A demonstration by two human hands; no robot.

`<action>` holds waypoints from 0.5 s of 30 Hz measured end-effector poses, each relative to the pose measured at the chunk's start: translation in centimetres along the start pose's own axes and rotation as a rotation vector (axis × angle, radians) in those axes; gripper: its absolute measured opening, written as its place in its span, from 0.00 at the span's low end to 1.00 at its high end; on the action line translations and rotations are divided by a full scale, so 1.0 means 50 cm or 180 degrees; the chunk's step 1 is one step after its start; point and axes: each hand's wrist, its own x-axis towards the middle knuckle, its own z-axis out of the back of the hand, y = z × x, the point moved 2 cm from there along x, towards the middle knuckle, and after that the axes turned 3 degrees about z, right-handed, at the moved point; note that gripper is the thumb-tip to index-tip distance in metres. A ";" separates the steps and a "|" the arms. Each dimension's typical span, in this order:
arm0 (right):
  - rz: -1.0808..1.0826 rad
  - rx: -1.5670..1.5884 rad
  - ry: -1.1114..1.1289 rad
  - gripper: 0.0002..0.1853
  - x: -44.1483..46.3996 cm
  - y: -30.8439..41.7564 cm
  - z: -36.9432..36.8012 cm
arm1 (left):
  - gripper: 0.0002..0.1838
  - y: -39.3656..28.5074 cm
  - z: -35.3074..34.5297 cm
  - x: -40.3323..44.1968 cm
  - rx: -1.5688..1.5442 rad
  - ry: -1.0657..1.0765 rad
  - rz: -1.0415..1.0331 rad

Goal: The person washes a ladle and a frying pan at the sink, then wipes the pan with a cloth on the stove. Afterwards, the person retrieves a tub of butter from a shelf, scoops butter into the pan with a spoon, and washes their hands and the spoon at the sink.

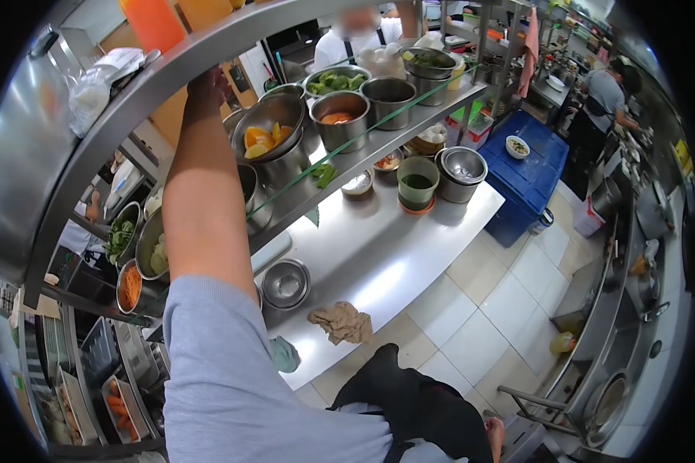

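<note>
My left arm stretches up across the shelf of metal pots. My left hand (pixel 210 86) is partly hidden under the upper steel shelf (pixel 131 100), and its grip does not show clearly. Right beside that arm, a steel bowl of orange wedges (pixel 267 139) sits on a pot. Further along stand a pot with orange-red contents (pixel 340 119), a bowl of green vegetables (pixel 336 80) and a dark-looking pot (pixel 388 100). My right hand (pixel 494 434) hangs low by the black apron, seen only in part; I cannot make out anything in it.
Below, the steel counter (pixel 386 262) carries a crumpled brown cloth (pixel 341 322), a green cloth (pixel 284 354), nested steel bowls (pixel 286 283) and a green container (pixel 418 185). A blue chest (pixel 529 185) stands beyond with a bowl (pixel 517 147). Co-workers stand behind the shelf and at right.
</note>
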 end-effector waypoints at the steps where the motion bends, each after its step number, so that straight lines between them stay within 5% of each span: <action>1: -0.0033 -0.0037 0.0031 0.08 -0.004 0.003 -0.005 | 0.16 -0.002 -0.004 -0.007 -0.0028 -0.0031 -0.0138; 6: -0.0765 0.0070 0.0012 0.08 -0.036 0.001 -0.043 | 0.14 -0.012 0.036 0.014 -0.0137 -0.0084 -0.0401; 15: -0.1103 -0.0033 0.0086 0.09 -0.056 -0.004 -0.063 | 0.15 -0.025 0.079 0.017 -0.0192 0.0171 -0.0279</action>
